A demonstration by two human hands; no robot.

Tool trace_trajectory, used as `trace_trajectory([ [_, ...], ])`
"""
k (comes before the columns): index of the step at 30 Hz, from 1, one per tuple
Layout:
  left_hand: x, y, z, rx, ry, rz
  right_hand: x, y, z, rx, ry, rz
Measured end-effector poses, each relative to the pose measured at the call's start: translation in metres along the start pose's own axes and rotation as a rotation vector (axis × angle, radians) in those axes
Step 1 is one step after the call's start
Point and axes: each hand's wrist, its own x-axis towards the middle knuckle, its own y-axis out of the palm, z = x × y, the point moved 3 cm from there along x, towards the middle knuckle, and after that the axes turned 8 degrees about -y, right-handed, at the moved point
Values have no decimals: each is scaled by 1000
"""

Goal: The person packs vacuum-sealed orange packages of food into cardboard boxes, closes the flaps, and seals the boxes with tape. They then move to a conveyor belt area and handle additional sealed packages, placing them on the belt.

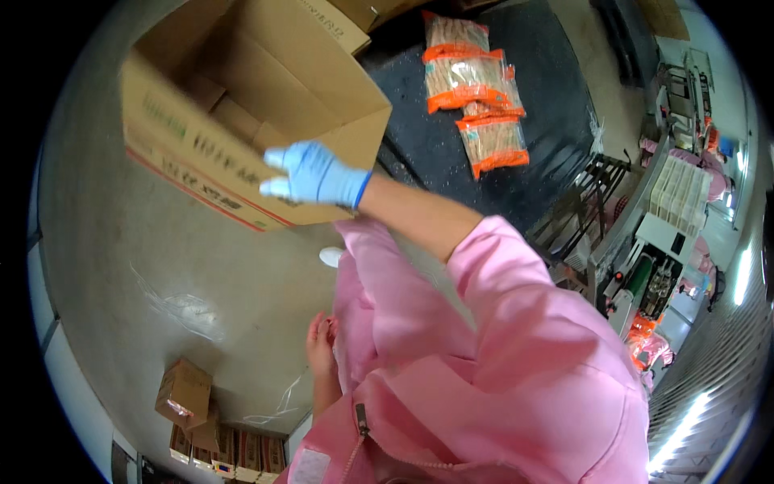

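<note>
An open, empty-looking cardboard carton point(242, 181) with printed writing and red lines fills the upper left. My right hand point(314, 172), in a light blue glove with a dark blue cuff, lies over its near wall; the fingers and thumb are spread, and firm contact cannot be told. Bare and loosely curled, my left hand point(320, 345) hangs low beside my pink clothing; its palm is partly hidden. Right of the carton, several clear and orange plastic packets point(465, 75) of pale, stick-like food lie overlapping on a black-covered surface point(544, 78).
More cartons point(338, 27) stand behind the open one. Others point(184, 387) are stacked at the lower left, near loose clear plastic point(193, 311) on the floor. At the right are a black metal rack point(595, 187), a machine point(647, 278), white crates point(680, 184) and people in pink.
</note>
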Motion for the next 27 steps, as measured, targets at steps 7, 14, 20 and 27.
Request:
trace_trajectory([
  [7,12,-17,78,57,14,8,-146,103,20,-405,-450,284],
  [14,66,23,110,324,71,89,-219,220,-121,-421,-176,795],
  [20,105,186,35,490,412,27,-288,182,-182,171,253,553],
  [27,205,465,-103,1211,1416,53,-438,-27,-341,376,1075,-1276],
])
